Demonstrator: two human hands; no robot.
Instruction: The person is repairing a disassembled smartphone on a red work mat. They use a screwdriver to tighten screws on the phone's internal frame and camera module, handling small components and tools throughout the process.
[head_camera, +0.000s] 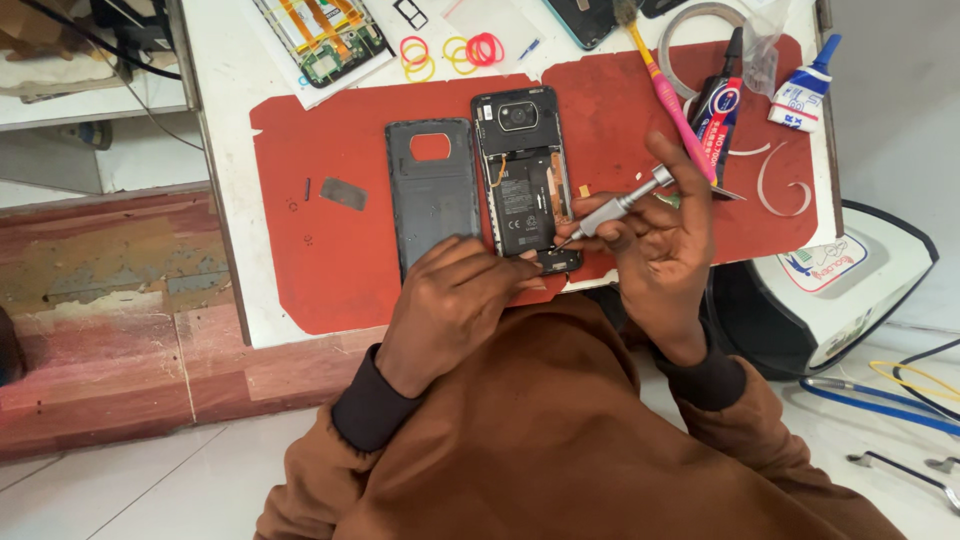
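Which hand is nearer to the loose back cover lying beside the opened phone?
Left. The left hand rests at the lower end of the back cover, touching or nearly so. The right hand holds the screwdriver beyond the phone.

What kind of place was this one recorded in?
Most likely a small phone repair bench. An opened phone lies on a red mat beside its removed back cover, the right hand works a screwdriver on it, and glue tubes stand nearby.

White table (225, 200) carries red mat (340, 200), rubber bands (450, 50), glue tube (805, 90).
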